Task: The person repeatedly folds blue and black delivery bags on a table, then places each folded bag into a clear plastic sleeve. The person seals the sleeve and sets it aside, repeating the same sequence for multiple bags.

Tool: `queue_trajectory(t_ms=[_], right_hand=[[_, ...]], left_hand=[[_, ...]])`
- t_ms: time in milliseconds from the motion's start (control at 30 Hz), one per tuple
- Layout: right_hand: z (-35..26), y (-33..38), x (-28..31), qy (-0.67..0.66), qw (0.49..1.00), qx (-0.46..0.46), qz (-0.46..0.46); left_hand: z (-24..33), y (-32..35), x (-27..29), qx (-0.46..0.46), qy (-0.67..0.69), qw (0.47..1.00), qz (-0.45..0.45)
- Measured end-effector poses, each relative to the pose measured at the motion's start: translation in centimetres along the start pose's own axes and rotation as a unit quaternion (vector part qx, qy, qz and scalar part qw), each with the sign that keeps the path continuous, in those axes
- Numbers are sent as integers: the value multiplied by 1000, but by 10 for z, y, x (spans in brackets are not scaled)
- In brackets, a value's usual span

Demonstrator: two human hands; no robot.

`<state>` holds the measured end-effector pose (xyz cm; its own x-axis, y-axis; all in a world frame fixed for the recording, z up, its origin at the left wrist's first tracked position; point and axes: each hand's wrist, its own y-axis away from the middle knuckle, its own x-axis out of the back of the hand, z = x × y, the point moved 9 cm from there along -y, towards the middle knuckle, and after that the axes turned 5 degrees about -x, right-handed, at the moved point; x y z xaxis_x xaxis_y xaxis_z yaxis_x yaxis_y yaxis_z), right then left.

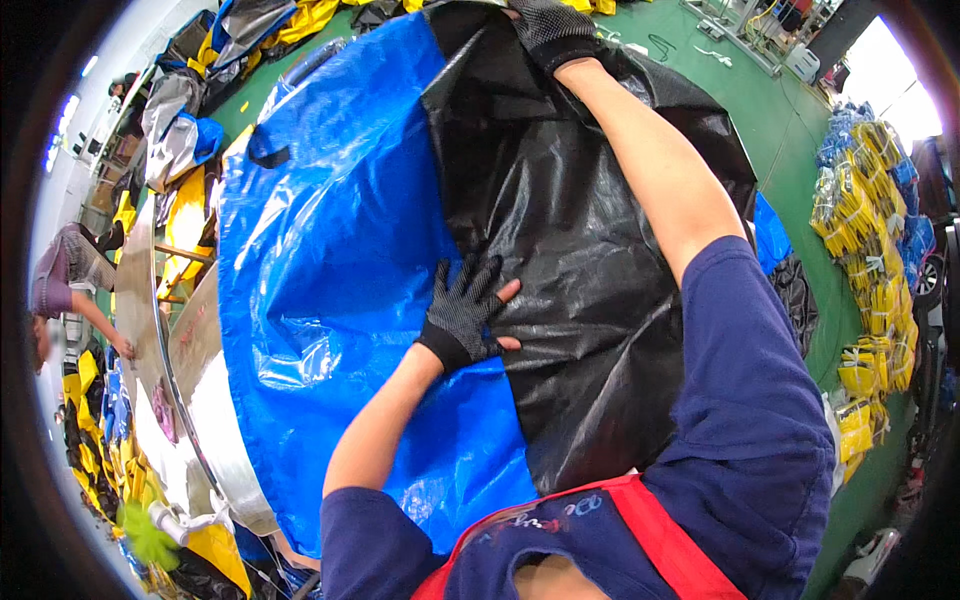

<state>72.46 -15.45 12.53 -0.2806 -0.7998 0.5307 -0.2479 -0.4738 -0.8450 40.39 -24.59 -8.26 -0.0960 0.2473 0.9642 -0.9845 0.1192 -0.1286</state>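
Green floor [785, 150] shows at the upper right of the frame, with yellow and blue bundles [860, 210] heaped down the right side; at the far left is another person [75, 270], one arm stretched out. One large glossy sheet [340, 200], blue on the left and black on the right, fills the middle; my left hand [463, 312], in a dark knit glove, lies flat near the centre where the colours meet, fingers spread apart; my right hand [556, 35], gloved alike, is at the sheet's top edge; I cannot tell whether its fingers are clamped there.
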Motion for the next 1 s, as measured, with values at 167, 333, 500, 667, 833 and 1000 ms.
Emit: queue_trajectory(t_ms=[167, 333, 500, 667, 833, 1000], right_hand=[[-135, 42, 180, -218, 953, 207, 27], [-146, 273, 229, -110, 878, 209, -417], [-88, 354, 222, -39, 838, 73, -539], [-92, 345, 226, -51, 865, 85, -492], [-142, 281, 264, 24, 921, 50, -386], [-233, 246, 251, -65, 911, 126, -387]], left_hand=[[-52, -21, 10, 30, 73, 997, 16], [-102, 41, 18, 10, 8, 1000, 26], [-162, 216, 41, 208, -74, 975, -16], [-218, 399, 106, 499, -164, 849, -45], [-114, 350, 131, 418, -238, 864, 151], [-7, 199, 2, 297, -92, 949, 52]])
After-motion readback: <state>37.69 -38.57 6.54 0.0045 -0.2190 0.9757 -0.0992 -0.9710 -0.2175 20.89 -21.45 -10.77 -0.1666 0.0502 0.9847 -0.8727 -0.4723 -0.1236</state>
